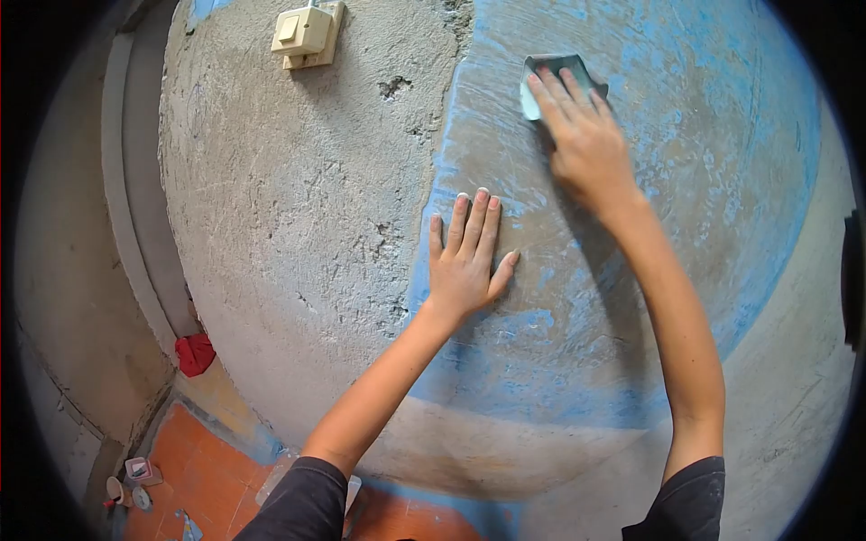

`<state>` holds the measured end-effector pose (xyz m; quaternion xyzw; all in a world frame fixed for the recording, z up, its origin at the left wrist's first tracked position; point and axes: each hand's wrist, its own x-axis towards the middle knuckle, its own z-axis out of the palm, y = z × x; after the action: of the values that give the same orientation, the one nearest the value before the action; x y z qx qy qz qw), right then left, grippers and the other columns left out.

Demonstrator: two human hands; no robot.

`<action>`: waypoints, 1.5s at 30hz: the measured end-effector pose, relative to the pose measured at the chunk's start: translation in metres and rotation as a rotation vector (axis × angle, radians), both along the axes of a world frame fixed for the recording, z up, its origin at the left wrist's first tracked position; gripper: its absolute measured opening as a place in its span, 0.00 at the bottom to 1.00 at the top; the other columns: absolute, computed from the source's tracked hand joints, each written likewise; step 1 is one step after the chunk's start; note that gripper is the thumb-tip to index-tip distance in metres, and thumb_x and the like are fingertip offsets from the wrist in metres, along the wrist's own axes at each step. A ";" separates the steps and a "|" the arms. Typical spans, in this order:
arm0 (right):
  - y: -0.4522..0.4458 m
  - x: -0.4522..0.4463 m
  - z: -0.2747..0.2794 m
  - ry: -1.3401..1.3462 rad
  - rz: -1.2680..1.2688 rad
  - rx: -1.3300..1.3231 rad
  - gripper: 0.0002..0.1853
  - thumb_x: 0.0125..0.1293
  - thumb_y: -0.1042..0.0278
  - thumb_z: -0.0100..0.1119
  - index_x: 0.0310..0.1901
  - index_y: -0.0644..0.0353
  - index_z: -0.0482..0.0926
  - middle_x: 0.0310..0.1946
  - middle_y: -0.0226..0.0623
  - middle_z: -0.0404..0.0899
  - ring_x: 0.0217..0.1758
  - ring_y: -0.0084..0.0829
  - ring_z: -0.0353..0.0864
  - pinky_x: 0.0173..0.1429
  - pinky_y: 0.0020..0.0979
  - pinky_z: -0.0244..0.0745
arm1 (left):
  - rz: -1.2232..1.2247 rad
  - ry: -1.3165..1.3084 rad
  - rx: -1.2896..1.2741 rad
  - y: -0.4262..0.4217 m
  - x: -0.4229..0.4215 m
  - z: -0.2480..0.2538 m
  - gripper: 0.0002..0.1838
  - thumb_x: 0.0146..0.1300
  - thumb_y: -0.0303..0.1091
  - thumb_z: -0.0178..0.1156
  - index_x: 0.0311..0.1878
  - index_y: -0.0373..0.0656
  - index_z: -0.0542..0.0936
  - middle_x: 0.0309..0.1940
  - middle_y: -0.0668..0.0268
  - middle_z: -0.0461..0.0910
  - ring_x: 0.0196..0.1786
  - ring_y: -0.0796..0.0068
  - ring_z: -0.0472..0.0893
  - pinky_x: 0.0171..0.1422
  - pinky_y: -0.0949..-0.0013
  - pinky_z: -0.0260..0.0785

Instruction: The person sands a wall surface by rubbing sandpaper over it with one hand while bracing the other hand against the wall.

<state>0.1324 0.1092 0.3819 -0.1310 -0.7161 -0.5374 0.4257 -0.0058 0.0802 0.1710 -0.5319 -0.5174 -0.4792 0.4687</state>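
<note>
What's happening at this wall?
A person's right hand has its fingers laid flat over a thin sheet, perhaps sandpaper, against the patchy blue wall. Their left hand, lower down and holding nothing, is spread against the wall near where the blue patch meets rough plaster. Blue remains in streaks and patches, with grey-brown showing between.

the wall (pixel 686 180) is patchy blue and grey-brown, the sheet (pixel 529 104) grey-green, the switch (pixel 304 32) cream, the floor (pixel 194 464) orange.

A cream switch (pixel 302 32) sits on rough grey plaster (pixel 271 180); the floor (pixel 198 460) below is orange, the left wall (pixel 72 234) brownish.
</note>
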 end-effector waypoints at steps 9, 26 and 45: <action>0.021 0.053 0.018 -0.093 0.032 -0.064 0.33 0.66 0.72 0.56 0.74 0.47 0.67 0.75 0.34 0.67 0.79 0.42 0.62 0.78 0.50 0.59 | 0.003 0.001 -0.004 -0.002 0.001 -0.002 0.40 0.72 0.55 0.50 0.78 0.36 0.62 0.80 0.54 0.56 0.84 0.54 0.46 0.84 0.47 0.24; 0.032 0.188 -0.045 -0.203 -0.185 -0.261 0.36 0.67 0.68 0.58 0.76 0.29 0.64 0.78 0.33 0.62 0.81 0.44 0.58 0.82 0.52 0.54 | 0.056 -0.013 -0.019 0.006 0.021 0.000 0.45 0.72 0.57 0.51 0.80 0.32 0.54 0.81 0.43 0.45 0.84 0.41 0.37 0.81 0.39 0.18; 0.069 0.280 -0.094 -0.036 -0.005 -0.302 0.35 0.67 0.61 0.59 0.76 0.35 0.64 0.75 0.43 0.65 0.78 0.49 0.62 0.79 0.59 0.51 | -0.051 0.057 -0.276 0.037 0.180 0.037 0.52 0.69 0.64 0.54 0.82 0.37 0.45 0.80 0.34 0.25 0.81 0.36 0.21 0.69 0.19 0.14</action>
<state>0.4128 0.1786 0.2879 -0.1857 -0.7960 -0.4269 0.3869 0.1746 0.1175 0.2082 -0.6177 -0.5512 -0.3999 0.3933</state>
